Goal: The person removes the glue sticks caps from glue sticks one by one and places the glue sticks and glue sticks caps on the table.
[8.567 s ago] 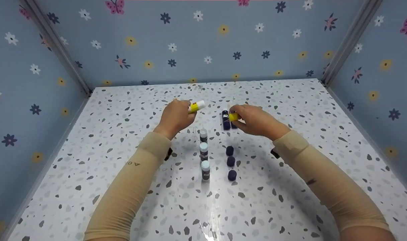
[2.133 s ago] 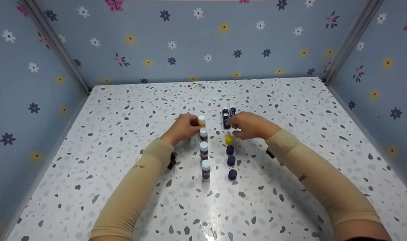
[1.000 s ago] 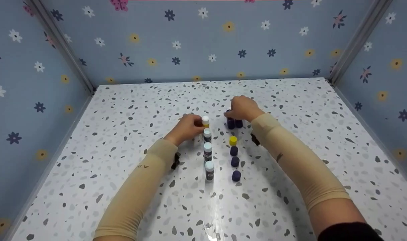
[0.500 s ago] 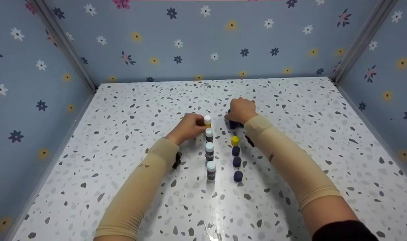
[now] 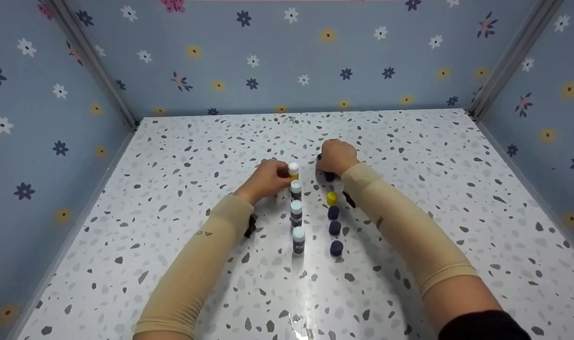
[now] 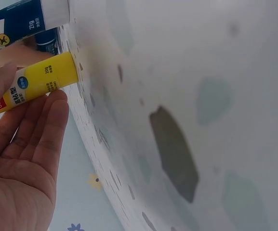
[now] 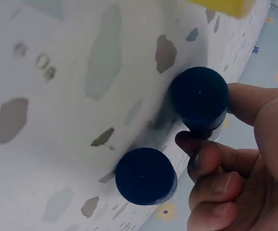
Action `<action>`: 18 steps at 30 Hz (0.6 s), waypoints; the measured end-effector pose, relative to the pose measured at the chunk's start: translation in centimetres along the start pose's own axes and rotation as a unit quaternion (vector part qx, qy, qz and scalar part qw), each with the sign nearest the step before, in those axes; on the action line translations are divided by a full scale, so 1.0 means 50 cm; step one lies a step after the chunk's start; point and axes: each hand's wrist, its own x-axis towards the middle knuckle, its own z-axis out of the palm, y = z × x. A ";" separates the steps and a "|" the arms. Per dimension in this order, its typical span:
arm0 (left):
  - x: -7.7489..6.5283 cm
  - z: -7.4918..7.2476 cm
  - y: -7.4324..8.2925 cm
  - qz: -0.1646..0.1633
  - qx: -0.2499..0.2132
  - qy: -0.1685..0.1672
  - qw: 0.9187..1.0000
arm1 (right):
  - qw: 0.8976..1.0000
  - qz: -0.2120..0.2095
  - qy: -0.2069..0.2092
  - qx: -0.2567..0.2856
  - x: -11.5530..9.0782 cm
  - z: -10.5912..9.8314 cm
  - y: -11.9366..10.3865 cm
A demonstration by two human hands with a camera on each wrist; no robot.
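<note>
My left hand [image 5: 267,181] holds a yellow glue stick [image 6: 40,79] upright on the table at the far end of a row, its white end on top. Several dark blue glue sticks [image 5: 298,242] with pale tops stand nearer in that row. Two dark blue glue sticks lie side by side at the back right; my right hand [image 5: 338,157] largely covers them in the head view. In the right wrist view, its thumb and index finger grip one blue glue stick [image 7: 199,96] by its sides. The other blue glue stick [image 7: 145,176] lies beside it, untouched.
A yellow cap [image 5: 332,198] and several dark blue caps [image 5: 335,228] form a second row to the right of the upright sticks. Flowered panels [image 5: 287,56] wall the speckled table [image 5: 197,141] at the back and both sides.
Earlier, my left hand set the yellow glue stick upright at the row's far end, and my right hand put down the yellow cap. My right hand then moved back to the lying blue sticks.
</note>
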 end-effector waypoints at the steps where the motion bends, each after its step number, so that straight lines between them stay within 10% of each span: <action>1: 0.001 0.000 0.000 -0.001 0.000 0.000 1.000 | 1.000 0.000 -0.002 0.002 0.000 -0.003 0.000; 18: 0.002 -0.003 0.002 -0.011 -0.009 -0.011 1.000 | 0.999 -0.020 0.018 0.047 -0.027 -0.079 0.007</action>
